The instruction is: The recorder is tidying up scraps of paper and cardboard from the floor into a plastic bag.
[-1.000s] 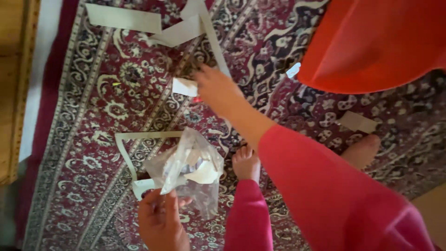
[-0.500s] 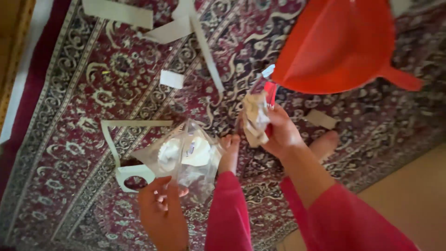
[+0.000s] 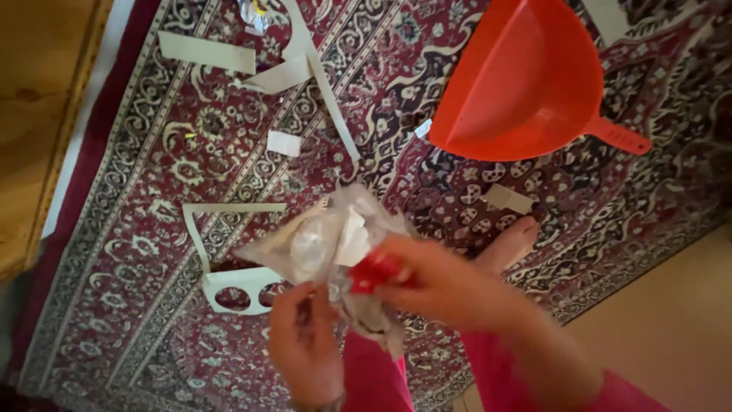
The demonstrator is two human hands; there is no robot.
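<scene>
My left hand [image 3: 305,347] grips the lower edge of a clear plastic bag [image 3: 309,244] that has crumpled paper inside. My right hand [image 3: 438,282] is blurred and pressed against the bag's mouth, closed on a small red piece [image 3: 374,271] together with crumpled paper scraps [image 3: 370,313]. Both hands meet above a patterned red carpet [image 3: 137,252]. My bare foot [image 3: 507,244] shows just beyond my right hand.
An orange dustpan [image 3: 518,84] lies on the carpet at the upper right. Cardboard strips [image 3: 206,52] and small paper pieces [image 3: 284,143] are scattered at the upper left. A cardboard cutout with round holes [image 3: 240,284] lies beside the bag. Wooden floor [image 3: 38,114] borders the carpet on the left.
My right hand reached out to the carpet, picked up paper scraps and a red piece, and brought them back to the bag. The bag stayed in my left hand.
</scene>
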